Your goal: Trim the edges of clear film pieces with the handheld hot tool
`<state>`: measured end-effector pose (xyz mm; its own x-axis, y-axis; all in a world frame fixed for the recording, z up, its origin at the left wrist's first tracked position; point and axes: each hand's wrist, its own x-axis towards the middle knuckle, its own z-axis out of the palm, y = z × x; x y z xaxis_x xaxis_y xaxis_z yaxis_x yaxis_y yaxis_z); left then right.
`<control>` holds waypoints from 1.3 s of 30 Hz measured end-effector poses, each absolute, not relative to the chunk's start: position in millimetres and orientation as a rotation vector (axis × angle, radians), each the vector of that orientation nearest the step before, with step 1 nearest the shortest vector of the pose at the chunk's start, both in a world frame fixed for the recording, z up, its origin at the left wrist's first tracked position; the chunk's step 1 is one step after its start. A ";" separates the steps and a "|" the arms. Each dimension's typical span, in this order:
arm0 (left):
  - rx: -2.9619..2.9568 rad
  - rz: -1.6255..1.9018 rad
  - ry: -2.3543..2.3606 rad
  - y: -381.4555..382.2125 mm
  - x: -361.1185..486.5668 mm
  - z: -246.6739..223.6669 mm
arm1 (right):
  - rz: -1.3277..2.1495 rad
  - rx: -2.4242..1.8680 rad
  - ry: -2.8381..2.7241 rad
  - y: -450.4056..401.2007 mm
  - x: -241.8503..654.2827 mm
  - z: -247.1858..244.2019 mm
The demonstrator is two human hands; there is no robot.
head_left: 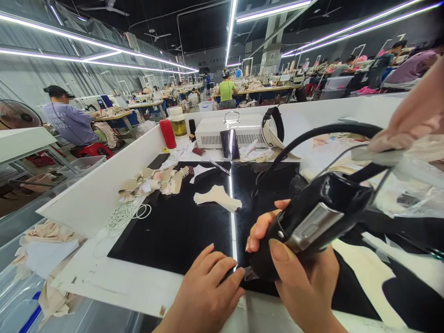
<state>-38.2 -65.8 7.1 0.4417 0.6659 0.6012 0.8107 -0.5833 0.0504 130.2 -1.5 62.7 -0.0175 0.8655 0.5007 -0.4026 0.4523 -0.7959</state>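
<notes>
My right hand (298,273) grips a black corded hand tool (312,222) with a silver lever on its side. The tool slants down to the left, and its lower end is close to the front edge of a glossy black mat (166,240). Just left of that end, my left hand (211,282) rests palm down with its fingers stretched out; what lies under the fingertips is hidden. A cream fabric piece (218,198) lies on the mat beyond my hands. To the right, another cream piece (367,268) runs under my right forearm's side.
A thick black cable (305,136) arches behind the tool. Another person's hand (391,138) reaches in at the upper right. At the back stand a white vented box (208,132), a phone (229,144) and a red bottle (167,134). Fabric scraps (156,180) and white cord (121,215) lie left.
</notes>
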 end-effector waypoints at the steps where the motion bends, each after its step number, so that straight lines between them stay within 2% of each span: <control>1: -2.454 -0.849 -1.285 -65.6 -38.5 6.8 | 1.079 -0.492 -1.202 -1.7 130.0 62.9; 6: -2.479 -0.856 -1.268 -65.2 -41.1 3.9 | 1.094 -0.469 -1.215 0.9 134.5 65.7; 13: -2.653 -0.787 -1.317 -45.7 -50.0 23.2 | 0.905 -0.634 -1.236 19.1 160.0 80.0; 19: -3.025 -0.712 -1.161 3.3 -55.1 42.2 | 0.824 -0.721 -1.250 27.7 180.1 79.5; 28: -3.407 -0.496 -1.104 34.2 -41.7 39.0 | 0.884 -0.774 -1.094 19.8 170.2 78.1; 39: -3.463 -0.622 -1.089 35.6 -33.3 32.2 | 0.896 -0.627 -1.148 32.3 170.3 70.9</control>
